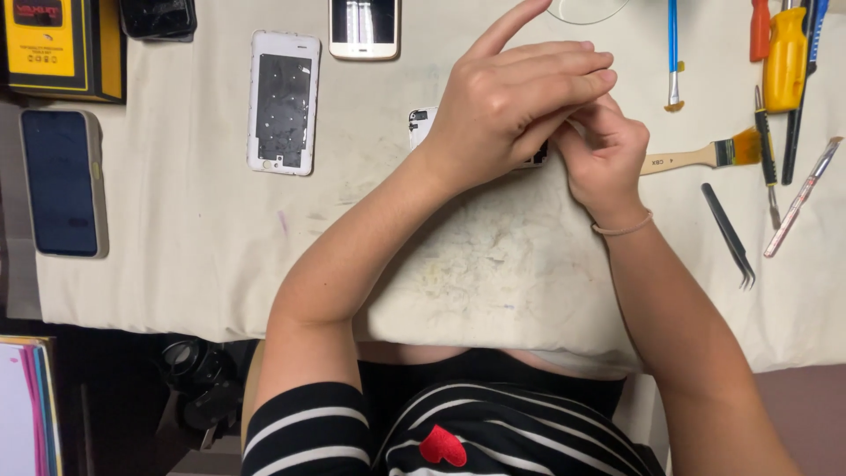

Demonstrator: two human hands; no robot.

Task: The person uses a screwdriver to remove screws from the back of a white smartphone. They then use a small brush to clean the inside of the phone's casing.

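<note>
My left hand (515, 101) rests over a white phone body (421, 125) lying on the cream cloth (493, 264), with the index finger raised and the other fingers curled over the phone. My right hand (601, 150) is closed against the phone's right end, fingertips pinched under my left fingers. What the right fingertips pinch is hidden. Only the phone's left corner shows.
A white phone back frame (283, 102) and a white phone (364, 28) lie at the upper left. A dark phone in a beige case (63, 182) lies far left, beside a yellow box (62, 46). Brushes (705, 154), black tweezers (730, 235) and screwdrivers (784, 57) lie right.
</note>
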